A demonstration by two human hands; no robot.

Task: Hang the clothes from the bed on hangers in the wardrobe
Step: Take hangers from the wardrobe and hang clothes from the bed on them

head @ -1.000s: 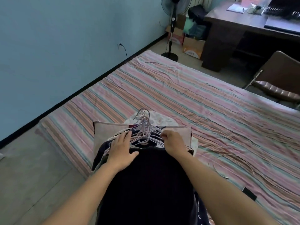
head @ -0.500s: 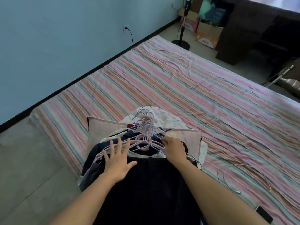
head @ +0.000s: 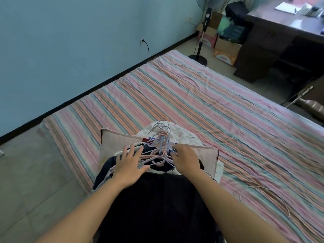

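Stack of clothes [head: 157,199] noted at near edge of bed [head: 201,106], dark garment uppermost, lower layers spilling past the left side. Bundle of hangers [head: 160,151], pink and pale blue, lying on the far end of the stack with hooks pointing away toward the middle of the bed. Pink pillow [head: 114,141] observed under and beyond the stack, white floral cloth [head: 178,134] behind the hooks.

Left hand [head: 130,165] released, fingers straight and spread, palm pressed flat on the left shoulders of the hangers. Right hand [head: 185,159] with fingers curled down onto the right side of the hanger bundle; actual pinch on a hanger not determinable from this angle.

White cable [head: 263,192] lying loose on the striped sheet, right of the stack. Standing fan [head: 203,37], cardboard boxes [head: 226,51] and dark tabletop [head: 284,20] located beyond the far end of the bed.
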